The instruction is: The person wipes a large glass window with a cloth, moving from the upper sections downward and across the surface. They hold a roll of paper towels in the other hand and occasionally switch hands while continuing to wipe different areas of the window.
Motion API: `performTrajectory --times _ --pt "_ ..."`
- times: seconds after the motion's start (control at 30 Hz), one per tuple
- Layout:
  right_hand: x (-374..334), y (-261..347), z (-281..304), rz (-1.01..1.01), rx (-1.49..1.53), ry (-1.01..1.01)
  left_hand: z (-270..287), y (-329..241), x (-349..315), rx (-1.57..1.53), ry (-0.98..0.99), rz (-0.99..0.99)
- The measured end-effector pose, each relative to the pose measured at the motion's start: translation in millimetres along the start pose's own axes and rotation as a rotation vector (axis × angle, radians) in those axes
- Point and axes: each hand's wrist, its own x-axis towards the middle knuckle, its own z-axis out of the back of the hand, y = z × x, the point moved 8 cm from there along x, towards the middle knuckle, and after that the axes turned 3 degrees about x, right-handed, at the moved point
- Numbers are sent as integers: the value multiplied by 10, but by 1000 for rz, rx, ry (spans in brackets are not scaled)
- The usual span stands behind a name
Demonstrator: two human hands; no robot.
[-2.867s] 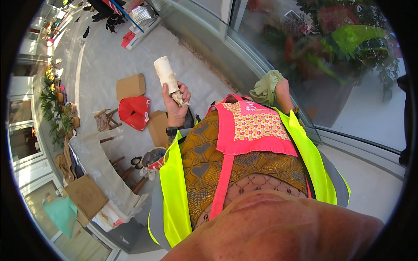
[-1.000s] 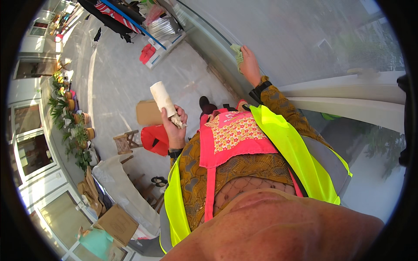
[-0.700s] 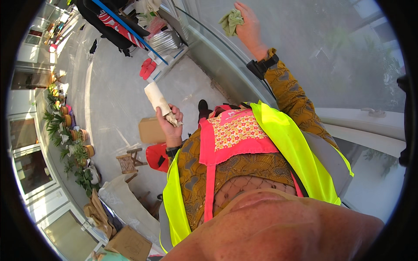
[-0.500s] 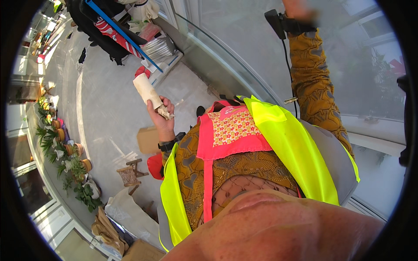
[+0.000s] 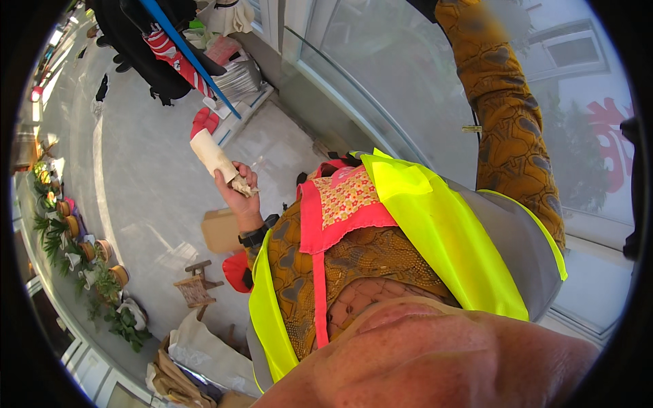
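Note:
My left hand [image 5: 238, 199] is closed around a cream-coloured roll [image 5: 212, 154], with a crumpled, paper-like end [image 5: 243, 185] sticking out below the fingers. What the roll is made of I cannot tell. It is held tilted over the grey floor, beside my body. My right arm [image 5: 507, 102], in a brown patterned sleeve, reaches up along the large glass pane [image 5: 401, 75]. That hand lies beyond the upper edge, so its fingers are hidden. Part of a black strap or device [image 5: 424, 8] shows at its wrist.
A blue pole [image 5: 187, 58] leans by a low white ledge [image 5: 252, 112] with stacked things. A small wooden stool [image 5: 195, 289], a cardboard box [image 5: 222, 230] and a red object [image 5: 237, 272] stand on the floor. Potted plants [image 5: 102, 275] line the left side.
My right hand has gone up out of view, and its arm reaches further. My left hand keeps its grip on the roll, now a little further left in the view. The view has shifted.

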Motion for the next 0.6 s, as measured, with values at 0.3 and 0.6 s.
performTrajectory --times 0.3,0.6 --pt "-3206 1916 -799 587 81 1062 229 -116 -193 60 -99 -20" --pt "-4807 1493 769 585 264 1345 364 13 73 52 -27 86"
